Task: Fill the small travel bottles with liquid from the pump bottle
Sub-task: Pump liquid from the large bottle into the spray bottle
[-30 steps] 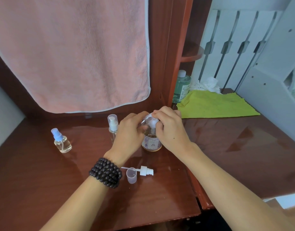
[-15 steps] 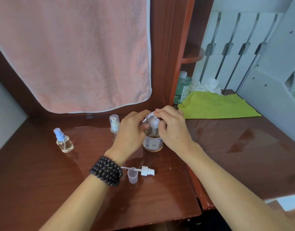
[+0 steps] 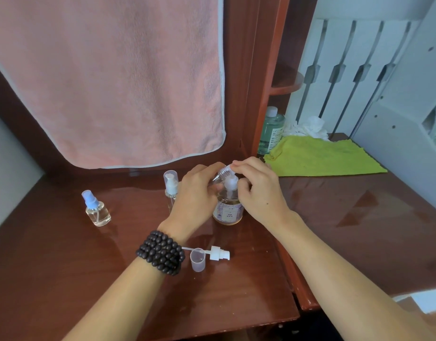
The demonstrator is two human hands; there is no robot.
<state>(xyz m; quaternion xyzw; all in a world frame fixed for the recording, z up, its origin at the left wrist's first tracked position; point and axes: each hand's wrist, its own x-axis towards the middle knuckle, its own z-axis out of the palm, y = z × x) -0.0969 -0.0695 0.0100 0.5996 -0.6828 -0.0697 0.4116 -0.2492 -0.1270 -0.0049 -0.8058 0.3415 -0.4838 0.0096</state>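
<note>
1. At the back of the desk [image 3: 64,279], the left hand [image 3: 194,195] pinches an uncapped small travel bottle [image 3: 221,174], tilted, mouth up against the pump bottle [image 3: 228,207] spout.
2. Right hand [image 3: 258,190] has its fingers curled over the pump head [image 3: 230,182], pressing I think.
3. Barely anything's changed from a second ago, so it's probably still mid-fill.
4. Loose spray top [image 3: 219,253] and clear cap [image 3: 197,260] lie nearby; two more bottles [image 3: 96,210] wait on the left.

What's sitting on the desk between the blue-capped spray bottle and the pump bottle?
In the head view, a tall clear-capped spray bottle and the left hand lie between the blue-capped spray bottle and the pump bottle.
</note>
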